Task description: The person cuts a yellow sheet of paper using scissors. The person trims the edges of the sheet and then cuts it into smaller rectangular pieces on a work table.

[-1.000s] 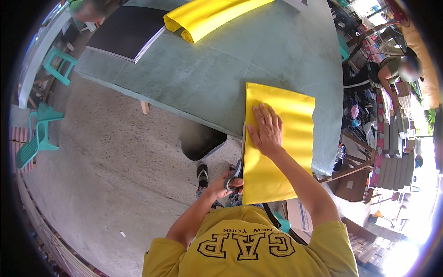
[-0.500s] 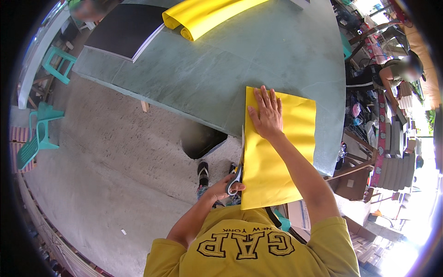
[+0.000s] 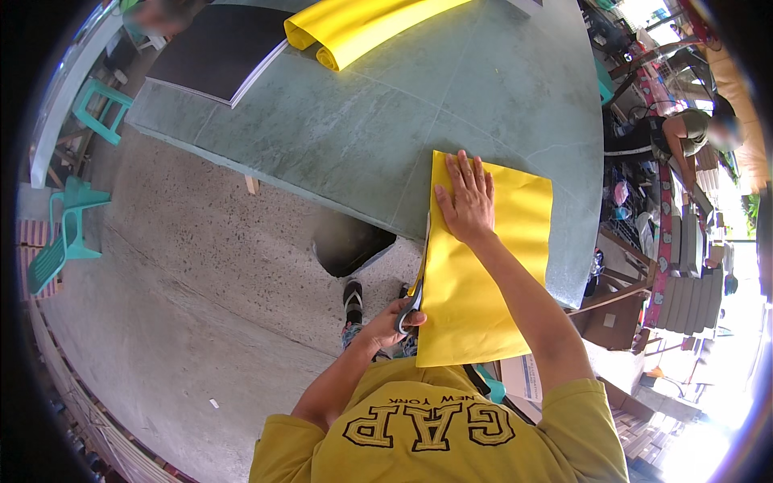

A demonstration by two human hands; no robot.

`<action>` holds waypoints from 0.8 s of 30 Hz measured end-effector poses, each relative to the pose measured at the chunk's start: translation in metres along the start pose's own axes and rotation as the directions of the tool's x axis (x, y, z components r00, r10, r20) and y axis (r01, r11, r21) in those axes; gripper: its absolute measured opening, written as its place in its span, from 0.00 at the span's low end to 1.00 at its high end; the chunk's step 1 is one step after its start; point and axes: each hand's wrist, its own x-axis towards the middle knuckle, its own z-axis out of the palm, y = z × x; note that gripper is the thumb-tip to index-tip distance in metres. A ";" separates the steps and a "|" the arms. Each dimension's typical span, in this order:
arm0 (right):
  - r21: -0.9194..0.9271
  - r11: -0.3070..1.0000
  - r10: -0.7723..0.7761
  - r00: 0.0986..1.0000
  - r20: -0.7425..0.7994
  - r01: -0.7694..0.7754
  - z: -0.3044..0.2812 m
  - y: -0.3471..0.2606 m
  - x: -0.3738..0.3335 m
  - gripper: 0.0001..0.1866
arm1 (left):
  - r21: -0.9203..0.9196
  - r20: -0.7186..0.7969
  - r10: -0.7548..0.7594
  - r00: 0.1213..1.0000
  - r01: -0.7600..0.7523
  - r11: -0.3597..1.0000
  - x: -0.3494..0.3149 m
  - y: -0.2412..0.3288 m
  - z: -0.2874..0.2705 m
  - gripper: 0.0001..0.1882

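Left hand (image 3: 382, 328) holds scissors (image 3: 412, 305) at left edge of yellow sheet (image 3: 467, 298); right hand (image 3: 469, 208) lies flat upon it, fingers slightly spread.

The yellow sheet (image 3: 483, 298) was a tall, plain rectangle with a soft sheen, its surface rippled by shallow waves and its right edge slightly wavy. Its far part lay flat on the grey-green table (image 3: 346, 137), near a corner, while the near end stuck out past the table's edge. I couldn't tell whether it was one layer or several. The scissors (image 3: 414, 300), with dark grey handles, stood along its left edge, blades pointing away, with a scrap of yellow showing just beside them.
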 end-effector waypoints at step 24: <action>-0.016 1.000 0.018 1.000 -0.013 -0.018 0.000 -0.001 -0.001 0.31 | 0.317 -0.027 0.131 0.991 -0.116 0.941 0.007 0.033 0.019 0.16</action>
